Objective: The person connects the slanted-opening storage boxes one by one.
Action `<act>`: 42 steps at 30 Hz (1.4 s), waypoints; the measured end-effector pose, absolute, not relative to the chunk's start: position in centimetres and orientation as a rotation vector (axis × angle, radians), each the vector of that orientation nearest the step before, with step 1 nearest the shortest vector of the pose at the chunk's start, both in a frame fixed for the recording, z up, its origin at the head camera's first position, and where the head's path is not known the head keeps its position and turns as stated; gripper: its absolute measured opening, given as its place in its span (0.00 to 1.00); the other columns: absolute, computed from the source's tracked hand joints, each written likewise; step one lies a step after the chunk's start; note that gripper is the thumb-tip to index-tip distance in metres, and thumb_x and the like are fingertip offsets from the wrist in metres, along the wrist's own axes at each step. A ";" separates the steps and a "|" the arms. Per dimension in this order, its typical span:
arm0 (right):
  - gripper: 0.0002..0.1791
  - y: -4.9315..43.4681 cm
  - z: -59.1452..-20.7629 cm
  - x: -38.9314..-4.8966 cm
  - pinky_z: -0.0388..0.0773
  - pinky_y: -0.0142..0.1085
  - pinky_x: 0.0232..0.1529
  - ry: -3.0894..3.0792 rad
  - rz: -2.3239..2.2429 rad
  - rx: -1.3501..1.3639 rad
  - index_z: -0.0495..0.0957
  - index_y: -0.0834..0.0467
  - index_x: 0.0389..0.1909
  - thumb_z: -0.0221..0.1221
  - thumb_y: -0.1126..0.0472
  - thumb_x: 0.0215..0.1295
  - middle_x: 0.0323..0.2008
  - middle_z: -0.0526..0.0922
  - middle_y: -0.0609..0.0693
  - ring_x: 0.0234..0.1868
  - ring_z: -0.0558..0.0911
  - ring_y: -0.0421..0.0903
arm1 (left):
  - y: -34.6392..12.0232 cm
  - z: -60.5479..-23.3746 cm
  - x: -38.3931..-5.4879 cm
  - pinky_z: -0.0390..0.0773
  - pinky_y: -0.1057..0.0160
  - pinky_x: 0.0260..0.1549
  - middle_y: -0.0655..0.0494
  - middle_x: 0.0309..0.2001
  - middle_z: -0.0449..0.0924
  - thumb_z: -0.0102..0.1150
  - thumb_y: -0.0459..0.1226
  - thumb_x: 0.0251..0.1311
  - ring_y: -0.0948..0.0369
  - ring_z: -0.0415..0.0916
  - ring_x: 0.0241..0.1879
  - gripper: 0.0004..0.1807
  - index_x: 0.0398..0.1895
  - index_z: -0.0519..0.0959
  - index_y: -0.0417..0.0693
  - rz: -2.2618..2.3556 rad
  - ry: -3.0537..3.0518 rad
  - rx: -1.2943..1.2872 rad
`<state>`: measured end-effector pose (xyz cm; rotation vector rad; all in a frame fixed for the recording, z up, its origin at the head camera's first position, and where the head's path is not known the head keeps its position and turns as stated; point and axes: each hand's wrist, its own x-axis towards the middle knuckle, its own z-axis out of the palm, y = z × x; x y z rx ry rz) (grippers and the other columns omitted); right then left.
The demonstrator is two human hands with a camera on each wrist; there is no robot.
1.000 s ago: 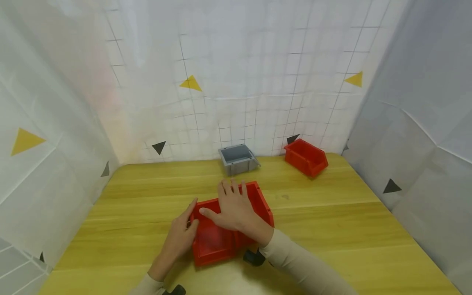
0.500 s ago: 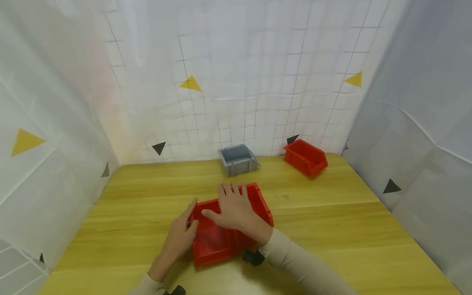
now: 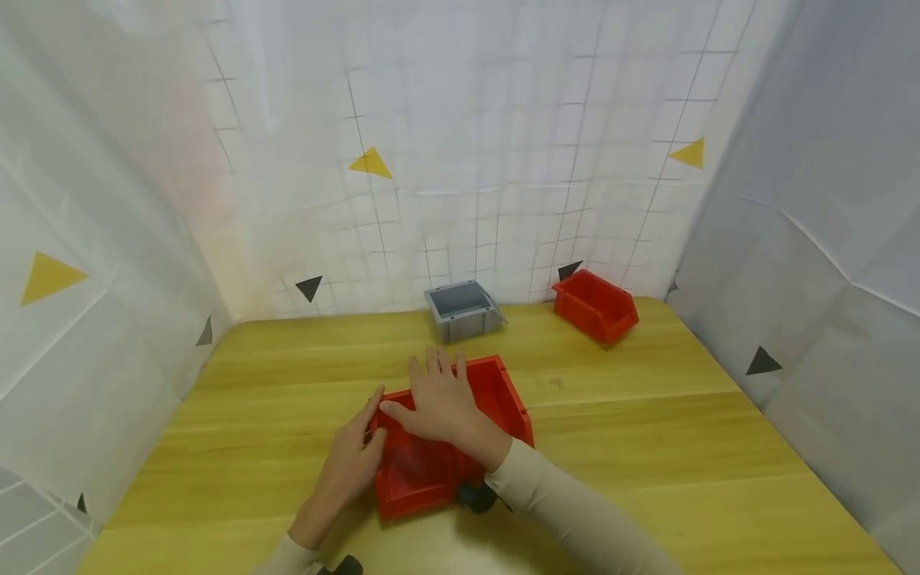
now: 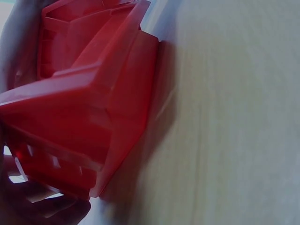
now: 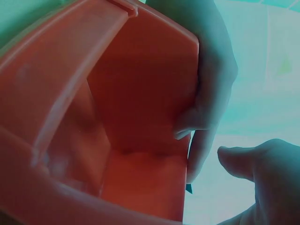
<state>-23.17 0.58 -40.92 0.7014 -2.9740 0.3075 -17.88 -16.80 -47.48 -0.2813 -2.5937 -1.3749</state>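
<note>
The red plastic bin (image 3: 446, 435) sits on the tabletop (image 3: 647, 431) near the front edge. The left hand (image 3: 350, 463) grips its left wall, thumb inside; the right hand (image 3: 438, 399) lies flat-fingered across its far rim. Uneven pressure could tip or skid the light bin.

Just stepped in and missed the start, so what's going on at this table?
A person has both hands on a red bin near the front of a wooden table. The left hand grips the bin's left wall, thumb inside. The right hand lies flat across the top, fingers straight, reaching to the far rim. Farther back stand a grey box and a second red bin, both untouched.
</note>
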 end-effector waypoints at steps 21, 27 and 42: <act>0.49 0.6 -41.3 -23.1 0.44 0.65 0.74 -2.942 0.273 0.691 0.67 0.64 0.76 0.50 0.28 0.71 0.75 0.62 0.66 0.77 0.58 0.63 | -16.8 -47.6 -18.1 0.76 0.51 0.49 0.46 0.72 0.70 0.50 0.30 0.71 0.52 0.74 0.50 0.35 0.81 0.62 0.50 -1.368 -2.607 -0.278; 0.49 0.5 -41.5 -23.2 0.42 0.64 0.74 -2.964 0.280 0.687 0.65 0.63 0.77 0.50 0.28 0.71 0.76 0.60 0.66 0.78 0.56 0.64 | -16.8 -47.6 -18.0 0.76 0.51 0.48 0.46 0.72 0.70 0.50 0.30 0.71 0.51 0.74 0.50 0.35 0.81 0.62 0.49 -1.373 -2.604 -0.278; 0.48 0.5 -41.8 -23.3 0.45 0.65 0.74 -2.943 0.226 0.687 0.67 0.63 0.76 0.50 0.28 0.71 0.75 0.63 0.65 0.76 0.59 0.62 | -16.8 -47.5 -18.0 0.76 0.54 0.44 0.47 0.69 0.72 0.49 0.30 0.71 0.52 0.74 0.46 0.35 0.82 0.62 0.50 -1.366 -2.607 -0.285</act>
